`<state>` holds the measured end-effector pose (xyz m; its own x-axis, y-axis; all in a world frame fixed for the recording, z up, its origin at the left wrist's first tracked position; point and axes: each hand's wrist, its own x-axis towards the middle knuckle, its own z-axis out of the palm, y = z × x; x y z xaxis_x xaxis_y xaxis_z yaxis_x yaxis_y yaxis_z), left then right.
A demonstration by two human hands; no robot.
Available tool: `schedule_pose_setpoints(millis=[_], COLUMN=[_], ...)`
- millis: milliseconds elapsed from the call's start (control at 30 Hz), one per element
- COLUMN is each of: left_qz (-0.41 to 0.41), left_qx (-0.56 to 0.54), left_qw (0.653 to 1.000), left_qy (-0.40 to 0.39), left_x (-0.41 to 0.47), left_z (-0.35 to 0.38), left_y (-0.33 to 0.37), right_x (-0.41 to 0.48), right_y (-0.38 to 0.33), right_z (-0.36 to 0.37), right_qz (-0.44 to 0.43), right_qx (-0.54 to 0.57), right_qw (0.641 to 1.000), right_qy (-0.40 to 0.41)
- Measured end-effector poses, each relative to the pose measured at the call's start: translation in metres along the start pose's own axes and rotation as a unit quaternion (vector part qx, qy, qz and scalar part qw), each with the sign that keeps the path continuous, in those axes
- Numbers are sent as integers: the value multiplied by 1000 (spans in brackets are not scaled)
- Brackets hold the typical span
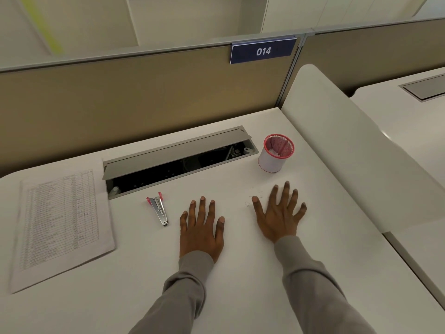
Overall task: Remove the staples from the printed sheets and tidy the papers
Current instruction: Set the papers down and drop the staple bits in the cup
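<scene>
A stack of printed sheets (60, 227) with tables of fine lines lies flat at the left of the white desk (240, 285). A metal staple remover (159, 210) with red grips lies between the sheets and my left hand (201, 230). That hand rests flat on the desk, fingers straight and spread, holding nothing. My right hand (280, 213) is also flat with spread fingers, a little farther right. Several loose staples (252, 197) lie scattered just beyond its thumb and index finger.
A red mesh pen cup (275, 153) wrapped in white stands behind my right hand. An open grey cable tray (178, 160) runs along the back of the desk. A beige partition (144, 92) with a "014" label (263, 51) closes the back; a white divider (349, 141) rises at the right.
</scene>
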<state>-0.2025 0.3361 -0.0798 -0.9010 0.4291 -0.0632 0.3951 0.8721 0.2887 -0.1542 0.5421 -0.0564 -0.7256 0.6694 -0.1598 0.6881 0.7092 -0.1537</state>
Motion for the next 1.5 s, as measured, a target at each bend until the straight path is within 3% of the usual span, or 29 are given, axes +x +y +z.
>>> schedule_pose_setpoints(millis=[200,400,567,733,867,1167,1267,1367,1500], left_qz=[-3,-1,-4,-5,-3,-4,-5,-5,-7], left_qx=[-3,-3,-2,-2,0,2,3,4,2], left_qw=[1000,1000,1000,1000,1000,1000,1000,1000,1000], left_qy=[2,2,4,5,4,1,-1,-1,-2], left_x=[0,0,0,0,0,0,0,0,1], left_z=[-1,-1,-2,-1,0,-2,-1,-1,0], left_y=[0,1,1,1,1,1,1,1,0], right_x=[4,29,25,1,-24,7,-8,-25,-28], right_y=[-17,-10,-5,0,-3,5,5,-3,-32], right_z=[-5,-17,-16,-18,-3,-15,-12,-1,5], right_qz=[-98,-105,-208,-222,-310,-207,-120,-29,-26], right_qx=[-14,-61,-110,-72,-98,-77,-41,-17,21], right_qw=[993,993,972,972,945,975,992,999,998], right_qy=[-59,-13,-12,3,-15,-14,1,-34,-47])
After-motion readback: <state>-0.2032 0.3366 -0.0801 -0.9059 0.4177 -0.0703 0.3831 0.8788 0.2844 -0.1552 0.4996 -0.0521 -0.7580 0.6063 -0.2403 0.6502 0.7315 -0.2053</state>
